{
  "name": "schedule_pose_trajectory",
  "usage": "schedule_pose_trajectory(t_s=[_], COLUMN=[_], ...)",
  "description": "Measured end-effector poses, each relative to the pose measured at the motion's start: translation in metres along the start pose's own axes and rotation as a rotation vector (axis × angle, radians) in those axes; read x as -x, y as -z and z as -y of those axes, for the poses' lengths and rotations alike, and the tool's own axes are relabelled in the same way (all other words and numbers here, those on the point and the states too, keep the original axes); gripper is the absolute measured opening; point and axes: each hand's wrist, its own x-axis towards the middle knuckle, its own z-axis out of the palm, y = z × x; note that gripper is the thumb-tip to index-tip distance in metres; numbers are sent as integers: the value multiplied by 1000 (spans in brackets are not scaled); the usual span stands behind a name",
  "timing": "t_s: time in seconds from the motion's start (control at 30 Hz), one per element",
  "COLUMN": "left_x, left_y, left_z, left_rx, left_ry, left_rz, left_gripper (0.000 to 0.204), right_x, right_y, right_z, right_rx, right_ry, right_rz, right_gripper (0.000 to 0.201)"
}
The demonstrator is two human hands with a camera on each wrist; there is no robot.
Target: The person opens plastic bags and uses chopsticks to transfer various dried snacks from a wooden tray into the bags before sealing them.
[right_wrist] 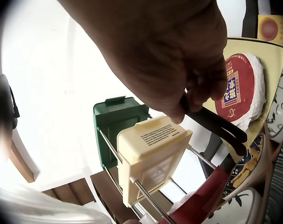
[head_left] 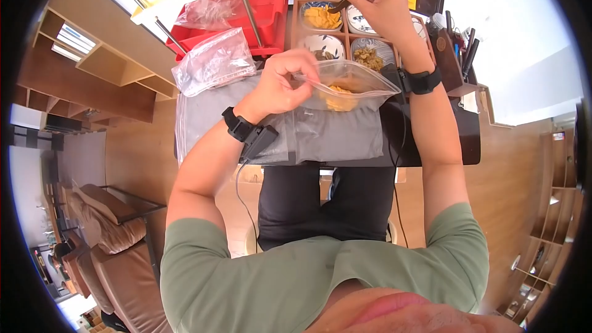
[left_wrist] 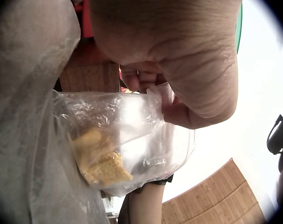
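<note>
The left hand [head_left: 285,83], at the centre of the frame, pinched the bag [head_left: 370,88] by its left end between thumb and curled fingers. The bag sat just right of that hand, mouth parted, bagged chips [head_left: 340,100] low inside. At the upper right, the right hand [head_left: 388,17] had its fingers curled round the tongs [right_wrist: 218,126], whose 2 tips stood slightly apart by the loose chips [head_left: 322,18] in the blue bowl [head_left: 312,5], upper left in the tray [head_left: 347,37]. Whether the tips had hold of a chip, I could not tell.

The bag seemed the likeliest trouble: with only 1 end held, its slack film could fold shut or tip and spill. A weak squeeze on the tongs could drop chips into the white bowl [head_left: 333,44] between. The wrist camera [head_left: 393,76], beside the bag's free corner, might snag it.
</note>
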Motion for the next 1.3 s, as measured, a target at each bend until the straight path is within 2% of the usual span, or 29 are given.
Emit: schedule_pose_trajectory(t_s=[0.03,0.23,0.3,0.37,0.47,0.63,0.83,0.97,1.03,1.23,1.3], left_x=[0,1,0,0,-2,0,0,2,0,0,-1], left_y=[0,1,-1,0,0,-1,-1,-2,-2,-1,0], left_z=[-1,0,-1,-1,-1,1,2,2,2,1,2], left_rx=[-2,-19,4,1,-22,-26,-32,4,-26,-16,-29], left_ry=[-5,-5,26,35,-3,-3,-7,41,-3,18,-1], left_rz=[0,42,-3,-1,9,1,0,4,-4,-2,9], left_gripper=[15,14,15,14,14,14,14,13,13,13,13], right_x=[1,2,1,2,3,2,1,4,4,5,4], right_y=[-1,-9,-12,-9,-5,-6,-5,-12,-12,-13,-14], right_z=[3,-1,-4,0,9,2,1,-5,-5,-5,-11], right_rx=[-43,59,32,43,-105,-46,-58,-31,-10,-134,1], right_ry=[-47,5,-2,-15,-116,-90,-154,-108,-87,-106,-21], right_rz=[-8,-18,-4,-4,1,1,24,49,47,53,-17], right_gripper=[37,32,31,30,30,33,34,34,34,35,33])
